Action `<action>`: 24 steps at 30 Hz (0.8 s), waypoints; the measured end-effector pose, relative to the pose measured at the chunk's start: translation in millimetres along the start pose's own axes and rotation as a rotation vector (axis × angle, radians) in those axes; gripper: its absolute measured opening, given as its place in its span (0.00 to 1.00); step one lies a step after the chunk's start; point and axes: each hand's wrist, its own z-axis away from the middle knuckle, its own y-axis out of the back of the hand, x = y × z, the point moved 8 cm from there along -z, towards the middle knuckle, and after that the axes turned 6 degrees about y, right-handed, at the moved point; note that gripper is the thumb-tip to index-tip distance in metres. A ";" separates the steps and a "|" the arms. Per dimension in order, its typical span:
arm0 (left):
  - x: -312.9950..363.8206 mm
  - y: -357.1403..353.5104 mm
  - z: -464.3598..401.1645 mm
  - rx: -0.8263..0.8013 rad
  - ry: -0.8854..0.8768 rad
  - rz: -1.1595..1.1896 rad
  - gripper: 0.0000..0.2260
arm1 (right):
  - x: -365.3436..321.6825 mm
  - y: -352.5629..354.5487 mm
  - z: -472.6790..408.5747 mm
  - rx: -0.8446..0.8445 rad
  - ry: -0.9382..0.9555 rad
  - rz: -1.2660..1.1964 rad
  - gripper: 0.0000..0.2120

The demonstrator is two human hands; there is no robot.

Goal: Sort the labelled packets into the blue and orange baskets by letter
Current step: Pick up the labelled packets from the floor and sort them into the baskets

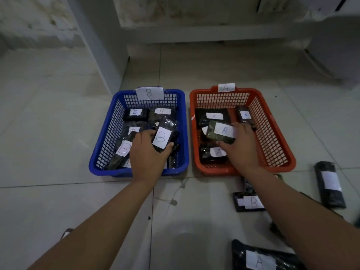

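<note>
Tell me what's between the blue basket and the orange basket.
In the head view, only a narrow strip of bare floor tile separates the blue basket from the orange basket.

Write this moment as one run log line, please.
left hand: holds B packet over blue basket | right hand: holds A packet over orange basket | floor: unsorted packets remain

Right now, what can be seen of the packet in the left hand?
The packet in the left hand is dark, glossy and plastic-wrapped, with a white paper label marked B in blue. The left hand grips its lower end, fingers and thumb curled round it, holding it tilted inside the blue basket, above other B packets.
</note>
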 end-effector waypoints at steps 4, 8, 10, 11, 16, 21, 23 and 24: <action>-3.5 -12.4 0.9 -0.029 -0.066 -0.079 0.21 | 19.3 1.1 -9.0 0.056 -0.035 0.080 0.30; -8.1 -27.5 -10.2 -0.112 0.000 -0.113 0.23 | 41.9 7.9 -23.7 0.046 -0.013 0.414 0.27; -13.0 -35.2 -14.1 -0.158 0.033 -0.131 0.24 | 59.9 7.0 -24.1 0.013 -0.089 0.470 0.23; -15.0 -37.5 -14.8 -0.171 0.041 -0.136 0.24 | 70.1 2.4 -23.0 -0.037 -0.129 0.503 0.21; -18.9 -38.5 -11.8 -0.180 0.072 -0.178 0.25 | 104.4 -37.5 -18.2 -0.464 -0.228 0.605 0.15; -25.6 -43.0 -13.6 -0.260 0.161 -0.169 0.25 | 106.2 -37.1 -17.6 -0.482 -0.280 0.561 0.22; -29.1 -49.9 -16.5 -0.322 0.172 -0.188 0.26 | 100.6 -34.2 -16.4 -0.469 -0.274 0.534 0.28; -30.1 -53.9 -18.2 -0.363 0.161 -0.199 0.26 | 92.9 -31.9 -16.4 -0.441 -0.254 0.515 0.29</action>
